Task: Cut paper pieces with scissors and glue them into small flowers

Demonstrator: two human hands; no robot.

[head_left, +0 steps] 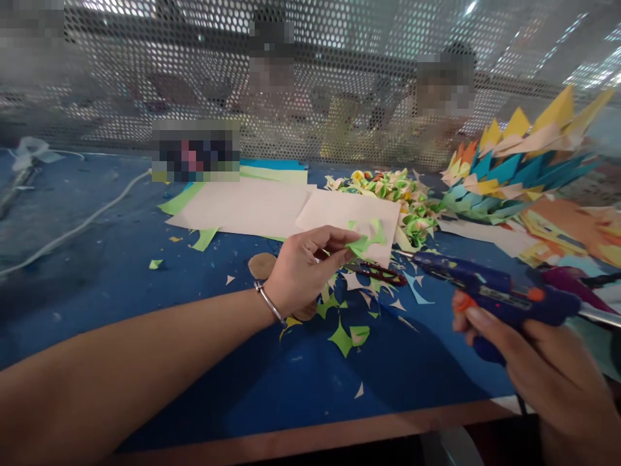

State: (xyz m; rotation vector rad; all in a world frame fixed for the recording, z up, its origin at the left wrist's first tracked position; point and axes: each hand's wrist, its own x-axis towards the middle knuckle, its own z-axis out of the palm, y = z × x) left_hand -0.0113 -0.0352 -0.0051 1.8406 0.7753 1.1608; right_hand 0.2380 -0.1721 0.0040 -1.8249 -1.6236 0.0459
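My left hand (310, 262), with a silver bangle at its wrist, pinches a small folded piece of green paper (361, 243). In my right hand (528, 362) is a dark blue glue gun (490, 281), its fingers wrapped round the handle near the orange trigger. The gun's nozzle points left, a short way from the green paper and apart from it. Beneath my left hand lie scissors with dark red handles (383, 273), partly hidden, and green and pale paper scraps (342, 336).
Pale paper sheets (242, 206) lie at the back. Behind them stands a perforated metal screen (339, 123), with people beyond. A heap of small folded paper pieces (412, 207) and a layered, spiky paper piece (514, 171) are at right. A white cord (92, 217) crosses the left side.
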